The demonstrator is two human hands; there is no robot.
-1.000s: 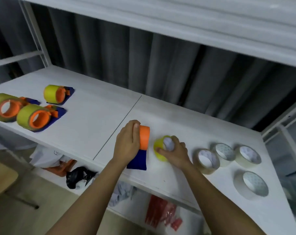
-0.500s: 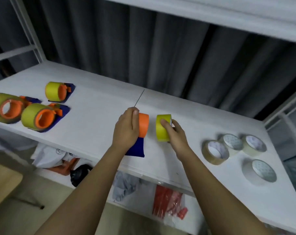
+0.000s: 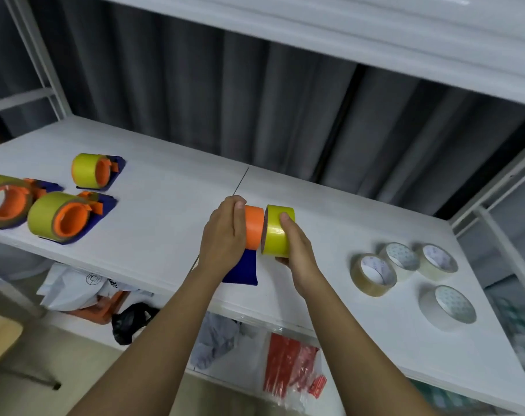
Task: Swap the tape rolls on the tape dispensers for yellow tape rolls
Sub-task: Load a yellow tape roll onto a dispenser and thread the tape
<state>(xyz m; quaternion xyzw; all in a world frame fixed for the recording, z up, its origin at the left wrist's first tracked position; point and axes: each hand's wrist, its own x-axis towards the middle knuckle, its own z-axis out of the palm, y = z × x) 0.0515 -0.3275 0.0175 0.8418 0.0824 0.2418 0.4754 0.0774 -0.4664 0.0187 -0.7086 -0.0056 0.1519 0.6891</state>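
My left hand point(image 3: 225, 232) grips a tape dispenser point(image 3: 249, 244) with an orange hub and a dark blue body, held above the white table point(image 3: 171, 205). My right hand point(image 3: 294, 247) grips a yellow tape roll point(image 3: 274, 232) upright, its open side right against the end of the orange hub. At the far left of the table lie three more dispensers, each carrying a yellow roll: one point(image 3: 93, 171) further back, one point(image 3: 63, 217) nearer, and one point(image 3: 3, 201) at the frame's edge.
Several clear or beige tape rolls point(image 3: 372, 274) lie flat on the right part of the table. A white shelf runs overhead. Below the table sit bags, a red packet point(image 3: 288, 367) and a black object point(image 3: 129, 322). A metal frame post stands at the right.
My right hand lifted the yellow roll off the table, turned it upright and brought it left against the orange hub. My left hand raised the dispenser slightly.
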